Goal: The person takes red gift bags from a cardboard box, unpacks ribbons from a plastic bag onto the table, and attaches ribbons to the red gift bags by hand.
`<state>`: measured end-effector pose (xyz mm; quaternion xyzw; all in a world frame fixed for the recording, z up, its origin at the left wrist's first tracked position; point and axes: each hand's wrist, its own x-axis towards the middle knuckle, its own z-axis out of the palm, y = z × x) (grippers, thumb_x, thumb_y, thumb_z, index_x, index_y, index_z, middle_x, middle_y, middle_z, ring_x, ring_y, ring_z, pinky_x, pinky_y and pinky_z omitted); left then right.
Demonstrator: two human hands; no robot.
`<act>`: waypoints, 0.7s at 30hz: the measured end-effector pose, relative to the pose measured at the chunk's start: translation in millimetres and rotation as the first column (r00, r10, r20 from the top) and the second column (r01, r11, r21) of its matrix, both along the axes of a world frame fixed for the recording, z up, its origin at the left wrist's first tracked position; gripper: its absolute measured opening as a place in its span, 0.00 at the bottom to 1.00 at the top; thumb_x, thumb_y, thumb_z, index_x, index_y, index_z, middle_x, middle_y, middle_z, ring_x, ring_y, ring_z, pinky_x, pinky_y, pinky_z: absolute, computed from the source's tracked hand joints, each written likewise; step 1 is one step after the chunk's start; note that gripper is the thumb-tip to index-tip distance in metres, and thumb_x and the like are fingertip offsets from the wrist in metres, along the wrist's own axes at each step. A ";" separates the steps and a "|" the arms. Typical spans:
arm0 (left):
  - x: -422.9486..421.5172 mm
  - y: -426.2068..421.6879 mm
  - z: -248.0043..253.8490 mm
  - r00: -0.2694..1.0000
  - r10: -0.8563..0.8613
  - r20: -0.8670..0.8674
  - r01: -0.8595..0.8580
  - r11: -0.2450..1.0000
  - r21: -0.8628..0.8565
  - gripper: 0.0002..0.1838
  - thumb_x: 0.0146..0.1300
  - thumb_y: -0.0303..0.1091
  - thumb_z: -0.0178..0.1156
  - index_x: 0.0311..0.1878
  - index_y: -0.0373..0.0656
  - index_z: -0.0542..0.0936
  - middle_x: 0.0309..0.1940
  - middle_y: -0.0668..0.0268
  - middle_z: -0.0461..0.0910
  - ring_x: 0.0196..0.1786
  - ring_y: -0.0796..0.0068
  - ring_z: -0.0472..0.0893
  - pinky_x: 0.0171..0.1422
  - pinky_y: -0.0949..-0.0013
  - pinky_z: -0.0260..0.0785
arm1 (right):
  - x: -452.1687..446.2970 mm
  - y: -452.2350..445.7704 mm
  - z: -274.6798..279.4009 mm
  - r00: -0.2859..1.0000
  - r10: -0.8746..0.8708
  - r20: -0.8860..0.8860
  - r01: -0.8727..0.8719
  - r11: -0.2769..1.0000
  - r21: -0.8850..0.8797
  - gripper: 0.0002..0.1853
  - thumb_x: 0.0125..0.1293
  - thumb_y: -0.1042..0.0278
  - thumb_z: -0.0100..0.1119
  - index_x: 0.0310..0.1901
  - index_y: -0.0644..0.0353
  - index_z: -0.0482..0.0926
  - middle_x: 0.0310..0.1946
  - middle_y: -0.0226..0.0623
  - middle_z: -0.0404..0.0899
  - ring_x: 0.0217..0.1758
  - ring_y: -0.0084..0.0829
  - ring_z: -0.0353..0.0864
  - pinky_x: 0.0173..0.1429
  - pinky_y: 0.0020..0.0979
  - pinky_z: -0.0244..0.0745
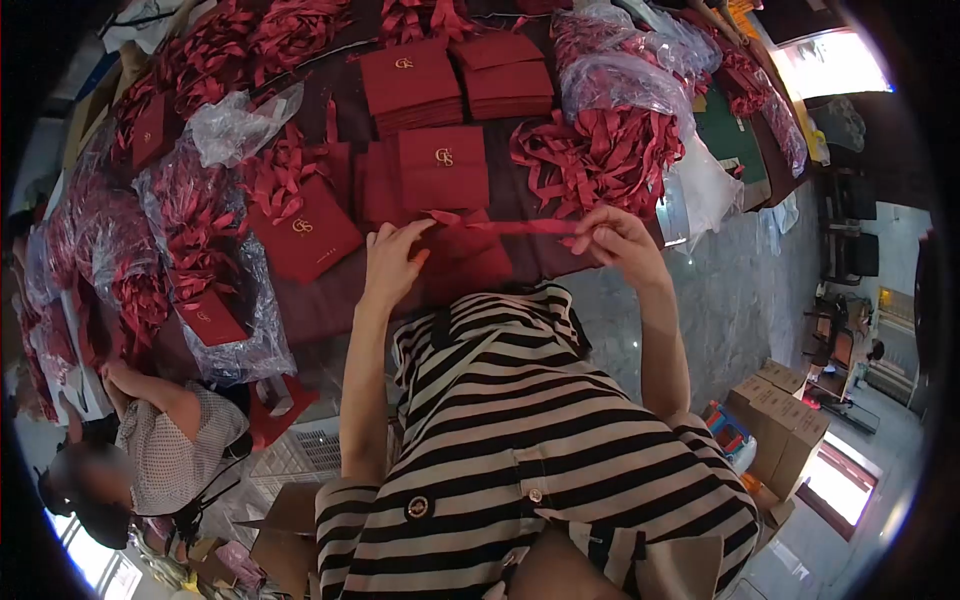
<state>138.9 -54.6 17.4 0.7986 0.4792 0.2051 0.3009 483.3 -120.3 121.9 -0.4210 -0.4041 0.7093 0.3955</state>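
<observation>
My right hand pinches one end of a red ribbon, which is drawn out almost level toward the left. My left hand is closed at the left edge of a flat red gift bag, its fingertips close to the ribbon's other end. Something orange shows at its thumb tip. Exactly how the left fingers grip bag and ribbon is partly hidden. Just beyond lies a red bag with a gold logo. Left of my left hand is another logo bag, tilted.
Stacked red bags stand at the back, beside a second stack. A ribbon bundle in clear plastic lies to the right, with several more at left. A co-worker sits lower left. Cardboard boxes stand on the floor at right.
</observation>
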 end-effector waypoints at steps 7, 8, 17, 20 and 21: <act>-8.0 12.6 -9.7 0.985 -0.069 0.159 0.102 0.971 -0.214 0.18 0.53 0.28 0.68 0.49 0.46 0.80 0.36 0.62 0.81 0.35 0.66 0.75 0.43 0.65 0.66 | -52.7 14.6 15.1 0.934 -0.096 0.345 -0.049 0.920 0.388 0.09 0.72 0.71 0.48 0.39 0.68 0.76 0.27 0.30 0.75 0.32 0.20 0.72 0.38 0.22 0.67; -5.8 10.1 -14.3 0.962 -0.022 0.274 0.099 0.957 -0.272 0.18 0.53 0.27 0.68 0.49 0.43 0.80 0.35 0.61 0.81 0.33 0.67 0.75 0.40 0.67 0.67 | -65.9 12.1 17.4 0.941 0.027 0.339 -0.090 0.981 0.172 0.09 0.72 0.71 0.49 0.40 0.68 0.76 0.26 0.30 0.76 0.29 0.21 0.73 0.35 0.22 0.67; -6.5 6.4 -20.6 0.919 0.107 0.380 0.069 0.903 -0.424 0.17 0.55 0.23 0.66 0.49 0.40 0.79 0.33 0.64 0.79 0.32 0.76 0.72 0.38 0.72 0.68 | -154.0 29.2 -106.5 0.522 -0.291 0.802 -0.275 0.832 0.481 0.07 0.68 0.66 0.55 0.42 0.60 0.75 0.24 0.47 0.80 0.25 0.37 0.84 0.28 0.39 0.75; -7.8 7.6 -24.3 0.922 0.114 0.371 0.076 0.884 -0.461 0.17 0.55 0.24 0.67 0.49 0.39 0.79 0.32 0.64 0.79 0.33 0.76 0.73 0.40 0.71 0.68 | -159.8 30.7 -121.1 0.456 -0.305 0.836 -0.383 0.781 0.494 0.10 0.66 0.61 0.57 0.42 0.58 0.74 0.27 0.47 0.80 0.29 0.48 0.82 0.32 0.43 0.76; -8.9 6.9 -23.4 0.921 0.117 0.371 0.074 0.884 -0.462 0.17 0.55 0.24 0.67 0.49 0.39 0.79 0.32 0.64 0.79 0.33 0.76 0.73 0.40 0.71 0.68 | -160.6 30.2 -122.9 0.457 -0.302 0.836 -0.385 0.780 0.493 0.10 0.66 0.61 0.57 0.42 0.58 0.74 0.27 0.47 0.80 0.29 0.48 0.82 0.32 0.43 0.76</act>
